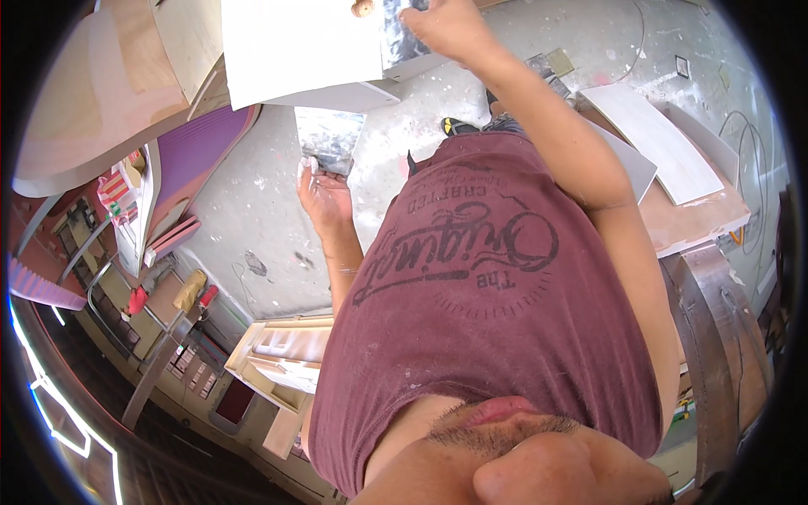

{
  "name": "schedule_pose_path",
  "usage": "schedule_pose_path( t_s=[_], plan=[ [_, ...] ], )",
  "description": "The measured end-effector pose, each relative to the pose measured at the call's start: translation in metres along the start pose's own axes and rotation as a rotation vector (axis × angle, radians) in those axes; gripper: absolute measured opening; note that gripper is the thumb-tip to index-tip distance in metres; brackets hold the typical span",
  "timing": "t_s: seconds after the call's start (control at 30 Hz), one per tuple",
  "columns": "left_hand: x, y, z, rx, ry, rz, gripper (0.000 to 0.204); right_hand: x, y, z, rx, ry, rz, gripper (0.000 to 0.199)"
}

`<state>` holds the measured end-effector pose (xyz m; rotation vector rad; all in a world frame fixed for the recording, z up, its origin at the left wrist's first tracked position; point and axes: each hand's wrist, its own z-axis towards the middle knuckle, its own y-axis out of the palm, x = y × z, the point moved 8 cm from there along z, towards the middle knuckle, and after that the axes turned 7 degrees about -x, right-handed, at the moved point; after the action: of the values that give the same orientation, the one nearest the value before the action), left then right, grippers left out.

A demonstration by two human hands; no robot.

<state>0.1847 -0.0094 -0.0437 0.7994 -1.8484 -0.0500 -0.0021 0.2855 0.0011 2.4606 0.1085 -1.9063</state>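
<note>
Left hand holds a smeared plate, right hand at a second one by the white panel

Your left hand [326,200] is turned palm up, fingers partly curled, thumb on the near edge of a flat smeared plate [328,141]. The plate lies just beyond your fingertips, streaked white and dark grey, and whitish residue coats your thumb. Your fingers go partly under the plate, so you cannot tell how far they reach beneath it.

Your right hand [448,32] is farther forward and to the right, its fingers bent against the right side of a second smeared plate [406,35]. The upper edge of the view cuts this off, so you cannot tell whether your fingers clamp it or only press on it.

A white panel [295,50] lies just to the left of your right hand and ahead of your left, with a round brown piece [363,7] near the second plate. To the left of your left hand are a purple panel [200,156] and, farther out, a curved wooden piece [93,101]. Well to the right of your left hand, a long white board [652,139] rests on a pinkish box [705,225]. Beneath both hands is the spattered grey floor [227,240].
</note>
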Motion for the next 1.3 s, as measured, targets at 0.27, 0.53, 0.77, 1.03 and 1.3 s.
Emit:
schedule_pose_path(
  t_s=[0.27,0.53,0.77,1.03,1.3],
  plan=[
    [-0.002,-0.007,0.002,-0.016,-0.006,-0.028,0.026,0.01,0.002,0.022,-0.07,-0.025,-0.077,0.021],
    [0.0,0.006,0.001,-0.006,-0.004,0.015,0.028,-0.005,0.016,0.024,0.08,-0.241,-0.392,0.021],
    [-0.001,-0.004,0.003,-0.024,0.006,-0.016,0.027,-0.004,-0.01,0.017,0.043,-0.092,-0.212,0.021],
    [-0.001,-0.004,0.005,-0.023,0.008,-0.009,0.027,-0.019,0.012,0.0,-0.078,-0.207,-0.141,0.024],
    [0.003,0.001,0.001,-0.025,0.018,-0.013,0.028,0.011,-0.013,0.013,0.116,-0.27,-0.244,0.027]
  ],
)
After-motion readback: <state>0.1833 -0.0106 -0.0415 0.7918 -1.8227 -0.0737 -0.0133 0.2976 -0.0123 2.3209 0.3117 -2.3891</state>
